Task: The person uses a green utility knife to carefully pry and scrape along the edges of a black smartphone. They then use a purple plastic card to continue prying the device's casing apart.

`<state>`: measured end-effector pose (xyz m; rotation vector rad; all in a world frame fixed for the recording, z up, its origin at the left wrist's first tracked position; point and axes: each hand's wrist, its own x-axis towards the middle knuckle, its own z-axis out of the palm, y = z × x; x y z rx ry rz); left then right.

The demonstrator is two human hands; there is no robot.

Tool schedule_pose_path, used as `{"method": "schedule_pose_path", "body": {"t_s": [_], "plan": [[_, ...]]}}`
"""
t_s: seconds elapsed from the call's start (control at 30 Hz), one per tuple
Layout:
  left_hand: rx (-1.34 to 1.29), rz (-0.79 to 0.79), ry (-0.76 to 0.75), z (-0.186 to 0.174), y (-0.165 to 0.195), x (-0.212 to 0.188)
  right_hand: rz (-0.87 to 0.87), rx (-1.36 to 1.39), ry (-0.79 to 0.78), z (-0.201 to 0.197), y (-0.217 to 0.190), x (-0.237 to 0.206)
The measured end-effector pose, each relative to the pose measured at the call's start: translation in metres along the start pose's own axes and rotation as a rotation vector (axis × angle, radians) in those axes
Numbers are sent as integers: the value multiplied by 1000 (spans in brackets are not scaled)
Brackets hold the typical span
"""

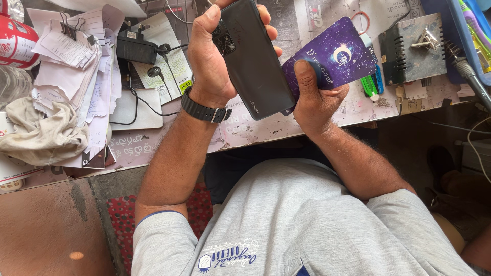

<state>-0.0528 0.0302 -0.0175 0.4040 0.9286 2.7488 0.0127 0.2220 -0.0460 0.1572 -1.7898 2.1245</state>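
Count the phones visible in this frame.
1: a dark phone, back side showing, gripped in the left hand above the desk. Others may lie hidden under the papers.

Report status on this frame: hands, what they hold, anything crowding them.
Left hand shut on dark phone, back side up. Right hand shut on purple card, its edge at the phone's side. Cluttered bench below; nothing between the hands.
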Motion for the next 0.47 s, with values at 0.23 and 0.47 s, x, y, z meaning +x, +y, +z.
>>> {"method": "schedule_pose_path", "body": {"t_s": [0.23, 0.47], "plan": [[-12, -20, 11, 2, 1, -2, 8, -23, 0, 0, -1, 0], [-1, -31, -11, 1, -2, -2, -24, -6, -9, -2, 5, -2]]}}
